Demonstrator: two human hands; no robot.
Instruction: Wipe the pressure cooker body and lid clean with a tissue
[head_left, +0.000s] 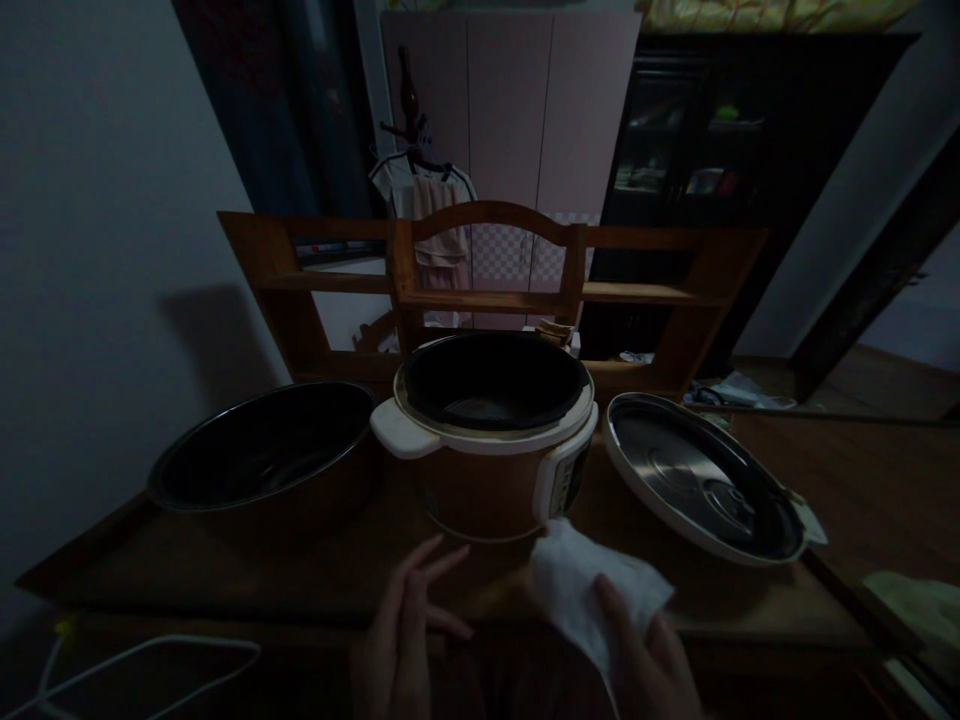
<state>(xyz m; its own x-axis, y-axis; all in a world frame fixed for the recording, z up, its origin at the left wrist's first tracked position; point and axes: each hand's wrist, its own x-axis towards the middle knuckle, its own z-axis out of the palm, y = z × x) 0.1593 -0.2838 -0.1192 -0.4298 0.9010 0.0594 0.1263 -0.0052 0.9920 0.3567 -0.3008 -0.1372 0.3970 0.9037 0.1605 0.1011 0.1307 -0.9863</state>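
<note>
My right hand (pixel 651 655) grips a white cloth (pixel 586 590) just below the front of an open rice cooker (pixel 491 455), and the cloth's top edge touches the cooker's control panel. My left hand (pixel 409 625) hovers beside it with fingers stretched out and apart, holding nothing, just in front of the cooker's base. The cooker's dark inner pot (pixel 491 385) sits inside it. Its lid (pixel 701 480) lies upturned to the right on the wooden table (pixel 247 575).
A large dark metal bowl (pixel 262 450) stands left of the cooker. A wooden shelf rack (pixel 487 290) runs behind them. Pink wardrobe doors and a dark cabinet are at the back. A white wire hanger (pixel 142 660) shows at lower left. The room is dim.
</note>
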